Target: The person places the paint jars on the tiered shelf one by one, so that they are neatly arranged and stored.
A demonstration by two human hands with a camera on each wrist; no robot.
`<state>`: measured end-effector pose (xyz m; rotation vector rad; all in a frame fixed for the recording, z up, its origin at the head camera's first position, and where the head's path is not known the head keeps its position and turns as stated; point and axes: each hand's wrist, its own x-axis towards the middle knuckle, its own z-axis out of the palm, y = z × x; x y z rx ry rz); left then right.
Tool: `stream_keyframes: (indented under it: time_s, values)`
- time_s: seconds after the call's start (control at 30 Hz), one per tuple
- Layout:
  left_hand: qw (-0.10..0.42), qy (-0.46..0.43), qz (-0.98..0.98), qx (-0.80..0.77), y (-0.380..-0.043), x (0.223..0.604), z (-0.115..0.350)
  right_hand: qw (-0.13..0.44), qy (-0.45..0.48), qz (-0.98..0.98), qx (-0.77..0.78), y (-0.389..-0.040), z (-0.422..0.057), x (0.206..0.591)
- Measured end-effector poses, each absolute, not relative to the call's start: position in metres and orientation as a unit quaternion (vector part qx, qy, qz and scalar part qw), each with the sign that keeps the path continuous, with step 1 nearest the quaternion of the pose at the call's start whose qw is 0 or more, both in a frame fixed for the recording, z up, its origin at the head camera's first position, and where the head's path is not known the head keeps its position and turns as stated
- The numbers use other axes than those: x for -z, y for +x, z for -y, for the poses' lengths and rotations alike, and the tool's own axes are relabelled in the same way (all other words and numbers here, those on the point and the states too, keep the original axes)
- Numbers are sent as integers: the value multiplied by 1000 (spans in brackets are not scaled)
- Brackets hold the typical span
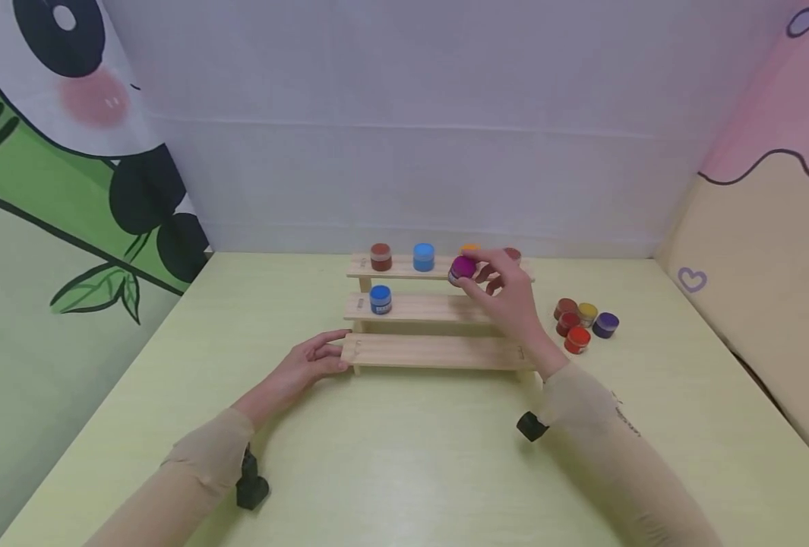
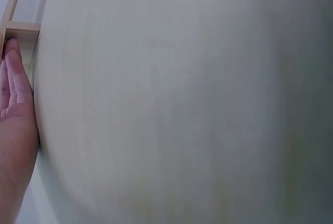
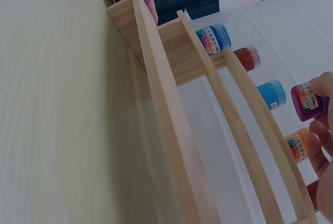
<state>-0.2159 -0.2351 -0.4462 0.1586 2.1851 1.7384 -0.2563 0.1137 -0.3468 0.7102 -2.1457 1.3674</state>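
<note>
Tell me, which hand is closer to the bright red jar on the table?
Right. The right hand is left of the bright red jar, holding a purple jar over the rack; the left hand is farther left, at the rack's left end.

I face a pale yellow-green table (image 1: 390,448); behind it rises a creased, lilac-white backdrop (image 1: 404,137). Left of the table I see a green cartoon-printed panel (image 1: 7,304), right of the table a beige-and-pink panel (image 1: 766,251) with a heart outline. Soft light reflects off the table.
</note>
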Motion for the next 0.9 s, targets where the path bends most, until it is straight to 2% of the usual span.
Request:
stream_keyframes:
  time_s: [0.33,0.77,0.9]
  values:
    - [175,52,-764,-618,-215,444,235,185,254,783,-537,-275,-102,378]
    - [173,57,-765,-617,-215,445,235,137,250,798,-531,-274,-89,385]
    - [174,55,-766,-617,-214,444,235,101,250,807,-525,-276,-88,388]
